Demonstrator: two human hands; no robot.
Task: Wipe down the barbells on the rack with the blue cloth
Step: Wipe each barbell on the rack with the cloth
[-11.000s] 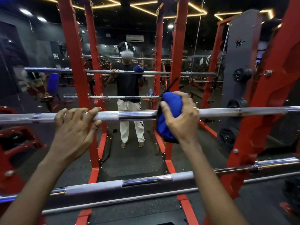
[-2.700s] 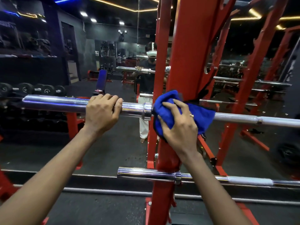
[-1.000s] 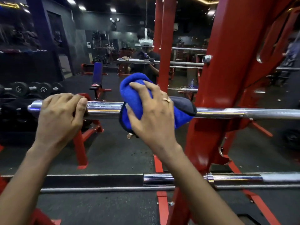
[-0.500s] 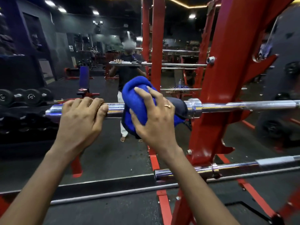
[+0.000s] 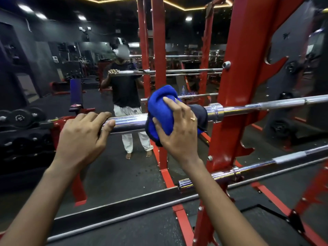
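A chrome upper barbell (image 5: pixel 130 122) lies across the red rack (image 5: pixel 236 103) at chest height. Its left sleeve end sits under my left hand (image 5: pixel 83 135), whose fingers curl over it. My right hand (image 5: pixel 177 128) grips the blue cloth (image 5: pixel 159 107), which is wrapped round the sleeve just left of the collar (image 5: pixel 215 111). A second, lower barbell (image 5: pixel 248 169) rests on the rack below, its sleeve end pointing left behind my right forearm.
A wall mirror ahead reflects me, the rack posts and the bars. Dumbbells (image 5: pixel 21 118) line a rack at the left. A red bench frame (image 5: pixel 76 107) stands behind my left hand. Black rubber floor lies below.
My right hand and the cloth have slid along the sleeve away from my left hand, baring more chrome between them. My view has shifted so the rack post and lower bar sit further right.
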